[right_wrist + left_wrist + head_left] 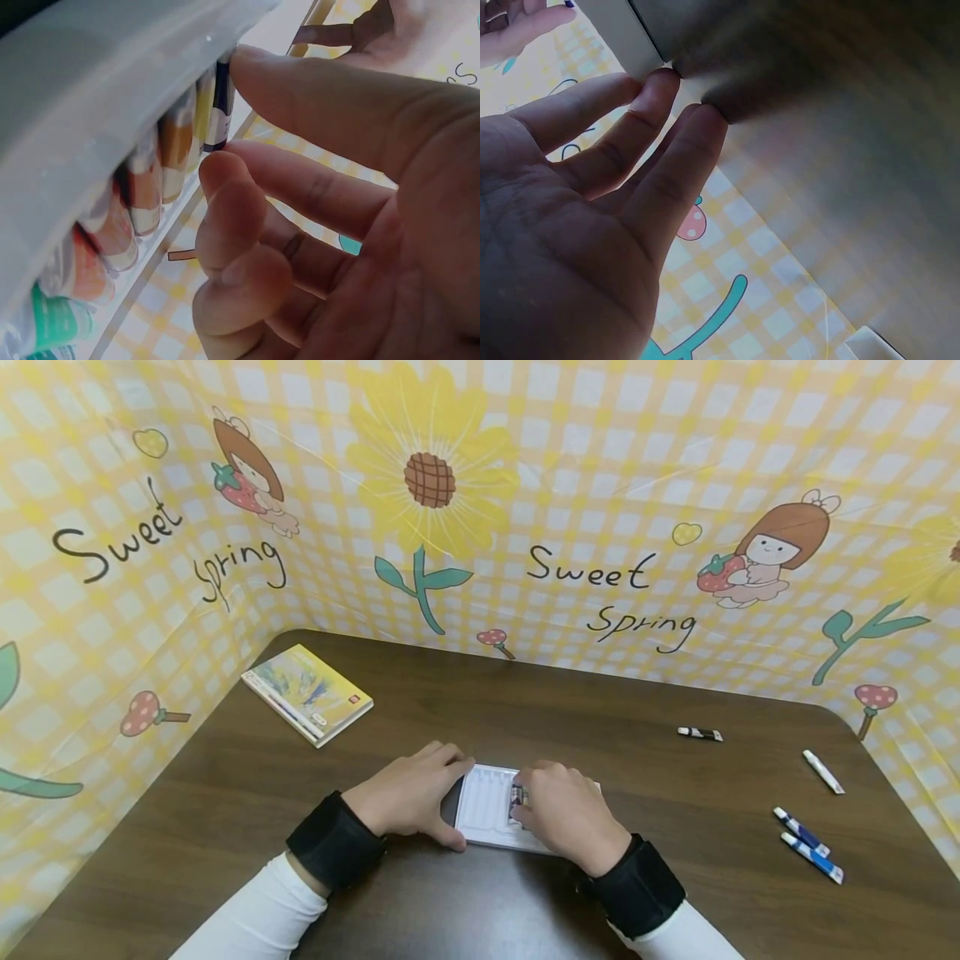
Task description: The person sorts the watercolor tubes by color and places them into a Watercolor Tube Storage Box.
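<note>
A white paint tray [483, 806] with moulded slots lies on the table in front of me. My left hand [412, 793] holds its left end, thumb by the near corner and fingertips at the far corner. My right hand [566, 806] is over the tray's right half, hiding much of it. In the right wrist view, its thumb and index finger pinch a dark paint tube [219, 112] at the end of a row in the tray. Beside that tube sit several others, including a brown tube [176, 150] and a green tube [60, 319].
A yellow-covered book [311, 693] lies at the back left. Loose on the right are a black tube [700, 734], a white tube [822, 772], a dark blue tube [801, 832] and a lighter blue tube [812, 858]. Checked yellow cloth [585, 460] rises behind the table.
</note>
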A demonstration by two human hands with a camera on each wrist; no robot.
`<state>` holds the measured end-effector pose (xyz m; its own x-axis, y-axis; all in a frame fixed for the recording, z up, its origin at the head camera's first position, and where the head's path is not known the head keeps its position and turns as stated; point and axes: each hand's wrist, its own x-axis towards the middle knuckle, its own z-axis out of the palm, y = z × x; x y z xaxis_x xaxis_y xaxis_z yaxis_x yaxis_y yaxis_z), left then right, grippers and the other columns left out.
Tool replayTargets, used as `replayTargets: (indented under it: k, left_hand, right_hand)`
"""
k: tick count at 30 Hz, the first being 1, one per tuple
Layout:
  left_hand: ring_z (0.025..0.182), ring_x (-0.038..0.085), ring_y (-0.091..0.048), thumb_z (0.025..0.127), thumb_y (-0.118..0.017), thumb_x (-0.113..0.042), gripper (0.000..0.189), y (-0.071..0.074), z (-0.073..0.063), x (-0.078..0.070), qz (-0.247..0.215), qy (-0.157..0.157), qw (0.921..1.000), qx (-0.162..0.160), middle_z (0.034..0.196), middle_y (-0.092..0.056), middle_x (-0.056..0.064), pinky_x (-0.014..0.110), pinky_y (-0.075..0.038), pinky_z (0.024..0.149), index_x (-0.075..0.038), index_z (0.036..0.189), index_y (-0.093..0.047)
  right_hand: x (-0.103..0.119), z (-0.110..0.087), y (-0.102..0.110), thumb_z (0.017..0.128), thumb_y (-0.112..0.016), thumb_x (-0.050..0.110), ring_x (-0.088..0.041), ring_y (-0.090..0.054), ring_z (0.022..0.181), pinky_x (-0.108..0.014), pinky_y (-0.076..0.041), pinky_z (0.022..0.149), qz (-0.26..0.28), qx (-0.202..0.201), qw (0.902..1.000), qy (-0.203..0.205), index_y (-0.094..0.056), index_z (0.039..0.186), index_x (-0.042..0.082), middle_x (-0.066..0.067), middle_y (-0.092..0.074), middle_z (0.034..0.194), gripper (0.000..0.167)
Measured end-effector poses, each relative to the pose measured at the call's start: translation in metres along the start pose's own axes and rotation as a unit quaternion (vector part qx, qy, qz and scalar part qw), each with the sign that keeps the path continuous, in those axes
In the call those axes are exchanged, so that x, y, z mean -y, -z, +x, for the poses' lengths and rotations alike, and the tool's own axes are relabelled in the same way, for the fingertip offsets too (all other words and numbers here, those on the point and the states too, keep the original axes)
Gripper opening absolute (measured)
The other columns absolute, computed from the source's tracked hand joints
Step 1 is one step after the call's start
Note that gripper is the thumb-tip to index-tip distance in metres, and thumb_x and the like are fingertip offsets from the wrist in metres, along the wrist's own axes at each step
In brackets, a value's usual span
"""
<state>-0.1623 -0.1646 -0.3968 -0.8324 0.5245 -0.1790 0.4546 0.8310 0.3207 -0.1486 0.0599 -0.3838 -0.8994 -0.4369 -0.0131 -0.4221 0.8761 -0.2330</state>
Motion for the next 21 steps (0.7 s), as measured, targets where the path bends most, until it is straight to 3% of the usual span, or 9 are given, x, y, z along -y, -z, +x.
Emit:
replayTargets:
  k: [7,14,21]
  left_hand:
    - [0.133,0.028,-0.052,0.074,-0.093,-0.055,0.101,0.0002,-0.0001,0.0004,-0.001,0.001,1.0000,0.002,0.149,-0.056,0.014,0.049,-0.052,0.110,-0.004,0.153,-0.054]
    - [0.133,0.029,-0.052,0.074,-0.093,-0.055,0.102,-0.0005,-0.0002,-0.0001,0.002,-0.002,1.0000,-0.002,0.149,-0.056,0.015,0.050,-0.053,0.109,-0.003,0.153,-0.054]
    - [0.133,0.029,-0.052,0.074,-0.093,-0.055,0.101,-0.0011,0.0006,0.0004,0.003,-0.002,1.0000,-0.001,0.149,-0.056,0.014,0.050,-0.053,0.109,-0.004,0.153,-0.054]
  right_hand:
    - [0.0005,0.0009,-0.0002,0.090,-0.083,0.018,-0.017,-0.057,0.071,-0.034,-0.047,0.059,0.006,0.002,0.9998,0.016,-0.080,0.105,0.006,-0.006,-0.074,0.094,0.019]
    - [-0.0047,0.0024,-0.0007,0.092,-0.081,0.022,-0.016,-0.049,0.060,-0.030,-0.032,0.049,0.019,0.019,0.9996,0.002,-0.077,0.101,0.011,0.003,-0.058,0.073,0.015]
    - [-0.0047,0.0018,-0.0004,0.092,-0.081,0.023,-0.016,-0.048,0.059,-0.030,-0.030,0.049,0.018,0.024,0.9996,0.001,-0.078,0.103,0.010,0.003,-0.057,0.072,0.017]
